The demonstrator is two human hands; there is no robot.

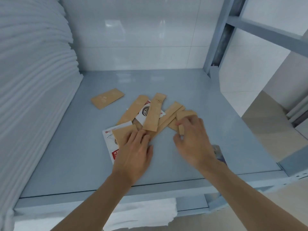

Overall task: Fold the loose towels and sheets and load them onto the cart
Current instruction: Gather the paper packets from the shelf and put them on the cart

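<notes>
**Sachets on the shelf, linen waiting at the edges**

My left hand [133, 150] lies flat with straight fingers pressing on a kraft sachet [123, 135] that sits over a white printed packet [108, 139]. My right hand [191, 139], at about 3 o'clock from it, pinches the end of a narrow brown sachet [180, 129] between thumb and curled fingers. More sachets fan out in a loose pile [155, 114] at 12 o'clock from my hands, and one flat packet [107, 98] lies apart at 11 o'clock, all on the grey shelf [75, 155].

The task's own linen is elsewhere: a tall stack of folded white towels [33, 80] fills the 9 o'clock side, and a loose white cloth [146, 212] shows under the shelf lip at 6 o'clock. I judge that cloth soft, limp and light; it should be taken by two corners or a hem so that it hangs straight for folding. The stack looks heavy as a whole and would slump unless it were lifted from beneath in small batches.

The stack's top and left side are cut off, the loose cloth is half hidden by my forearms, the packet print is too small to read, and my right fingertips are blurred. I see no cart for certain.
</notes>
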